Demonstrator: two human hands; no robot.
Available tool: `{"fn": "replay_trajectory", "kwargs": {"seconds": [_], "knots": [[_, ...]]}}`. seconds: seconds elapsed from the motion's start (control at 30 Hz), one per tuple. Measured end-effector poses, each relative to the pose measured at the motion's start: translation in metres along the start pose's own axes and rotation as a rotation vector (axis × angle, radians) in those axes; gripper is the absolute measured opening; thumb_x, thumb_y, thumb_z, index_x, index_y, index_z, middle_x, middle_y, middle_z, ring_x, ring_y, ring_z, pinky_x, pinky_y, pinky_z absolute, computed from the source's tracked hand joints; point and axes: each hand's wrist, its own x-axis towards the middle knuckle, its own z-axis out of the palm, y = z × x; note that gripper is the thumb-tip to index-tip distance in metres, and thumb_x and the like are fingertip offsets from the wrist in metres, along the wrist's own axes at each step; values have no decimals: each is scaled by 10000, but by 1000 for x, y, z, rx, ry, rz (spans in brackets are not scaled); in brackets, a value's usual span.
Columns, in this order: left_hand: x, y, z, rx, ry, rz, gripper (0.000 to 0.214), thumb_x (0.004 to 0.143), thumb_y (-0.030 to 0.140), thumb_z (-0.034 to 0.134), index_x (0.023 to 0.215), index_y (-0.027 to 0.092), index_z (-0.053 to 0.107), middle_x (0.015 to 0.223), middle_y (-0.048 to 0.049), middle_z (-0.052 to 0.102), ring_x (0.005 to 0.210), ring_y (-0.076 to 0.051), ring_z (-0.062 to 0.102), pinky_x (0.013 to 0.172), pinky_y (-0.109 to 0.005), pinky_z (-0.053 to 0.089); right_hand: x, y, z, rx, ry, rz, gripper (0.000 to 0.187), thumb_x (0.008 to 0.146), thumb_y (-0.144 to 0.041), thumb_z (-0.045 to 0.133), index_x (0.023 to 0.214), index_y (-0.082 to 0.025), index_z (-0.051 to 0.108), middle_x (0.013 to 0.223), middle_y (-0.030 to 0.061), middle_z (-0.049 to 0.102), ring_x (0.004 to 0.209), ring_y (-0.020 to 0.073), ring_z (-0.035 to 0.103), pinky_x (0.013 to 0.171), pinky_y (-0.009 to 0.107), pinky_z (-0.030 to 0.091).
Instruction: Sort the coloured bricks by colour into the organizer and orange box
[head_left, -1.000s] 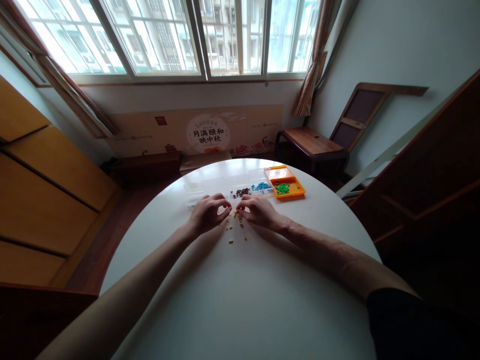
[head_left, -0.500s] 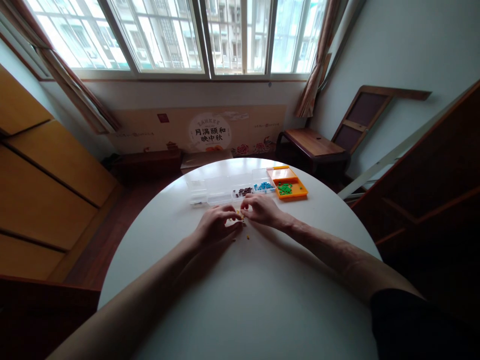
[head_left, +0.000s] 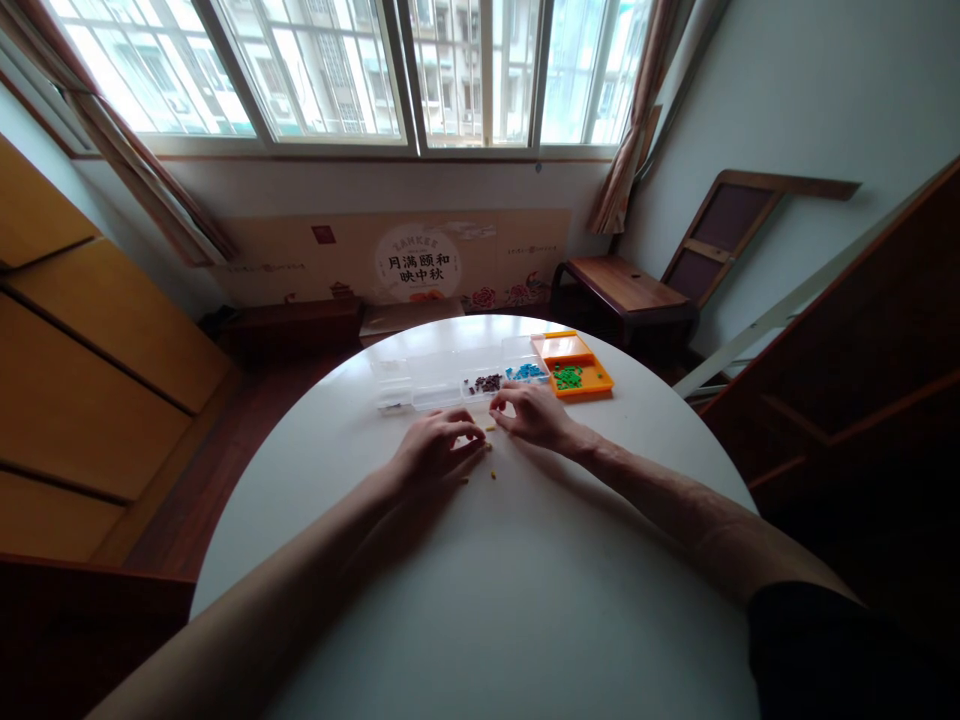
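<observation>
Several tiny yellow pieces (head_left: 493, 475) lie on the white round table (head_left: 480, 590), some beside my fingertips and some nearer to me. My left hand (head_left: 439, 442) rests low over the table, its fingers bent and drawn together close to a yellow piece (head_left: 489, 446). To its right, my right hand (head_left: 531, 415) has thumb and forefinger pinched together just in front of the clear box. Whatever sits in either pinch is too small to make out. The clear plastic box (head_left: 437, 385) has compartments; one holds dark brown pieces (head_left: 487, 383), another blue pieces (head_left: 525, 372).
An orange tray (head_left: 596, 378) with small green pieces (head_left: 568, 378) stands at the right end of the clear box. Beyond the table are a wooden chair (head_left: 630, 283), a printed cardboard panel (head_left: 345, 250) and a window. A wooden cabinet (head_left: 97, 370) stands on the left.
My right hand has shifted slightly right, away from the left one, widening the gap between them. Yellow pieces by the fingertips lie differently; my left hand has barely moved.
</observation>
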Motion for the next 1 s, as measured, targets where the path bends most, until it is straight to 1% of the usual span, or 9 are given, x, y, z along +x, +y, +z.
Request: {"fn": "replay_trajectory", "kwargs": {"seconds": [0.2,0.3,0.37,0.47,0.57,0.67,0.8,0.9,1.0], "knots": [[-2,-7,-9,45,64,-45,166,1081,315,689,1025,263,836,1031,-31,797,728,-140,676,743,-289,507,26,8,1,31,158,81,112,1041,-286,730,1007,-236,825,1079,31,786,757,152,665,754,296,459],[-1,-10,-17,44,100,-68,168,1080,318,694,1024,257,841,1020,-40,783,718,-136,658,736,-287,504,39,14,3,31,172,126,103,1031,-273,740,1033,-241,838,1096,30,791,741,152,655,755,301,460],[2,-12,-21,43,120,-92,171,1077,326,702,1018,248,842,1011,-45,774,710,-135,648,721,-285,500,42,17,4,36,167,148,106,1024,-258,738,1051,-244,839,1091,27,791,725,149,644,749,300,457],[10,-13,-25,42,141,-146,170,1069,324,708,1014,246,849,991,-41,763,685,-128,634,681,-278,480,35,20,4,55,181,145,119,1025,-249,709,1046,-232,825,1055,28,784,717,147,628,750,296,459],[25,-14,-23,59,157,-211,153,1054,314,722,1017,262,861,995,-33,763,677,-128,639,655,-278,453,18,19,1,74,200,120,122,1028,-259,684,1026,-221,800,1021,26,773,700,143,604,721,291,447],[43,-17,-14,104,171,-271,151,1046,322,730,1019,265,867,1033,-36,774,681,-139,652,659,-285,453,0,17,-3,76,200,69,128,1034,-246,656,1015,-215,779,980,24,753,690,146,582,738,296,450],[63,-22,-1,141,192,-278,211,1066,347,686,1042,250,872,1066,-59,782,701,-162,681,693,-306,506,-11,17,-5,61,202,21,146,1043,-230,625,988,-215,759,935,28,729,712,162,574,821,313,474],[65,-22,1,159,223,-270,250,1082,372,659,1064,249,875,1064,-64,789,677,-158,667,680,-307,509,-13,18,-5,75,204,27,154,1050,-235,615,986,-213,754,936,28,730,704,160,570,805,312,474],[54,-15,-5,165,229,-268,251,1092,380,653,1057,252,866,1051,-49,787,662,-146,651,670,-301,496,-13,20,-4,90,191,17,151,1046,-229,615,975,-211,747,930,27,727,725,160,581,786,302,465]]}}
